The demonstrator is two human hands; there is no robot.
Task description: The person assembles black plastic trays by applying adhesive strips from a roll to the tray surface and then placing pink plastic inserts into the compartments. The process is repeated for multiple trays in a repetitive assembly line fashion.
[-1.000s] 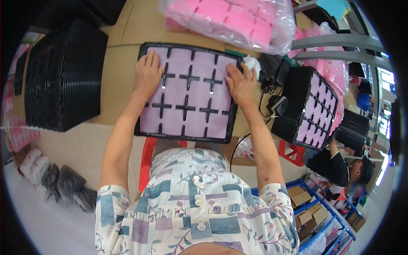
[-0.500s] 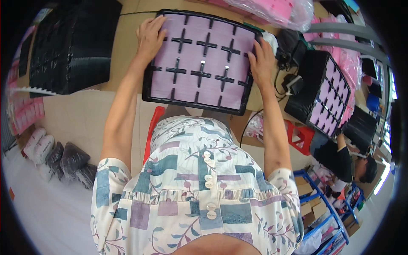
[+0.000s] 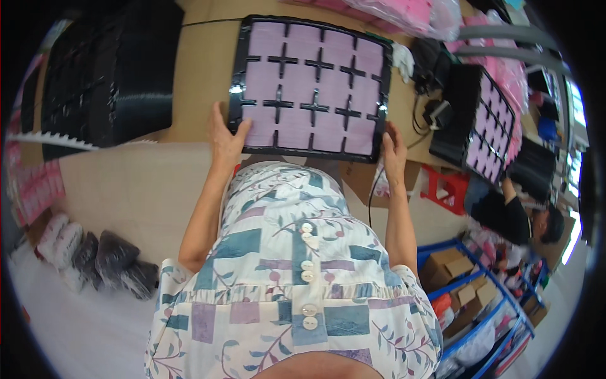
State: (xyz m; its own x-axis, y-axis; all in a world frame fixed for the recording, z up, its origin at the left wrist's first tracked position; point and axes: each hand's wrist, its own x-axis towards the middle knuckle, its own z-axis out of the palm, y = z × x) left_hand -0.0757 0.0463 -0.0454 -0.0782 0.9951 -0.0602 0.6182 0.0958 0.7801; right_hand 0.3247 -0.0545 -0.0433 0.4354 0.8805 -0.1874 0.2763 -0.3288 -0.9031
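Note:
A black plastic tray (image 3: 278, 131) lies on the table in front of me. Thin black cross-shaped dividers split it into rows of square compartments, each showing a flat lilac surface. Around its near left corner is my left hand (image 3: 226, 140), thumb over the rim and fingers along the outer side. My right hand (image 3: 395, 155) holds the right side close to the near corner; part of its grip is hidden by the tray's edge.
Tall stacks of black trays stand left (image 3: 142, 76) and right, the right stack (image 3: 489, 129) topped with lilac. A black adapter (image 3: 437, 115) with a cable lies between. Pink goods in clear plastic (image 3: 416, 16) are at the back. A co-worker (image 3: 505, 211) is at the right, beyond a red stool (image 3: 444, 189).
Both my hands have slid from the far part of the tray's sides to its near corners. The tray sits slightly farther right and straighter.

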